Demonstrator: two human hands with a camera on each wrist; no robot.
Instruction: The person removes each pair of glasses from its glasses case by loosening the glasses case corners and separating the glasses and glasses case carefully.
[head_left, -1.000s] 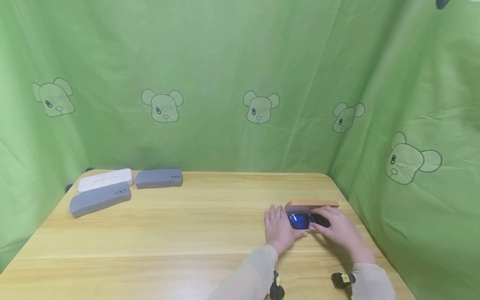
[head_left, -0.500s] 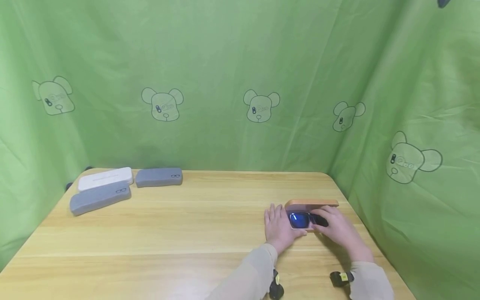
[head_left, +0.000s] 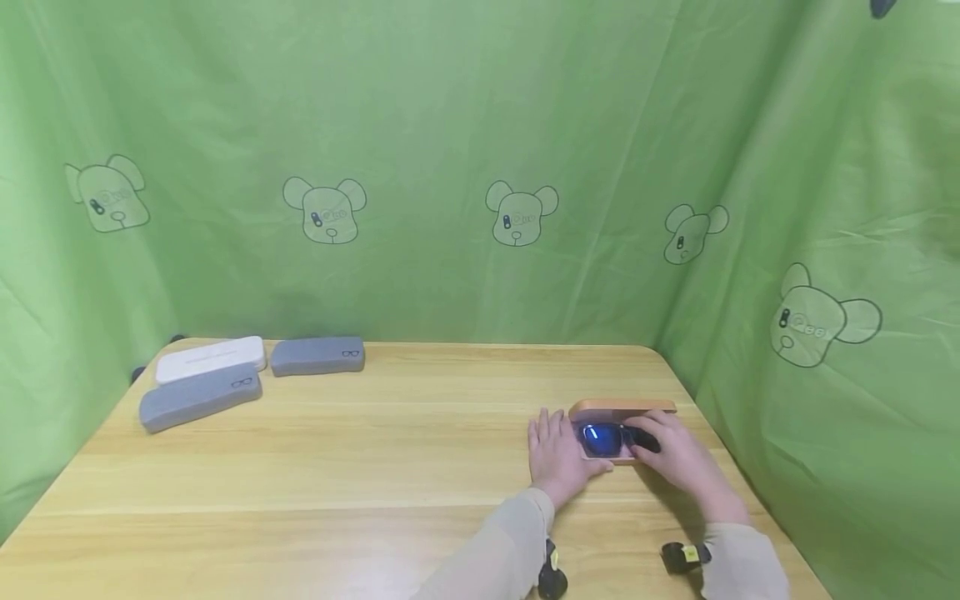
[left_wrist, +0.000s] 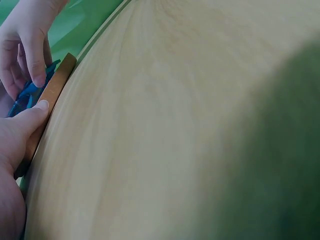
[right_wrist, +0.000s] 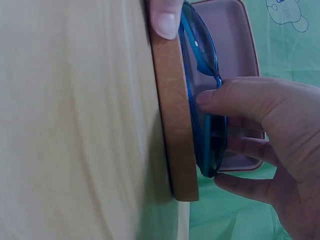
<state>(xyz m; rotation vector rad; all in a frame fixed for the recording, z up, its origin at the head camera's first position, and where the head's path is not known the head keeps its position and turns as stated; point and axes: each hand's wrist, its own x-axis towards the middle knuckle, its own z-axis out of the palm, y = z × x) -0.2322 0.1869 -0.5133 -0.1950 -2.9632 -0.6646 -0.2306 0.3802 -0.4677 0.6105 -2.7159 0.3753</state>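
An orange-brown glasses case point(right_wrist: 175, 110) lies with its lid raised near the right side of the table. Dark sunglasses point(head_left: 602, 439) with blue mirrored lenses are in its base. My right hand point(head_left: 678, 454) pinches them by their right part, thumb on the near side and fingers beyond, as the right wrist view shows. At the case's left end, my left hand point(head_left: 558, 458) holds the base, its thumb point(left_wrist: 37, 111) pressed on the front rim and its fingers stretched out past the left side. The pale lining of the lid point(right_wrist: 235, 45) shows behind the sunglasses.
Two grey glasses cases point(head_left: 201, 398) point(head_left: 318, 357) and a white one point(head_left: 210, 360) lie closed at the table's back left. Green cloth point(head_left: 420, 125) with bear outlines hangs behind and at the sides. The right table edge point(head_left: 757, 492) runs close by my right forearm.
The sunglasses have shifted slightly right and back inside the case, with their lens turned a little. My right hand keeps its pinch on them. My left hand and the case stay in place.
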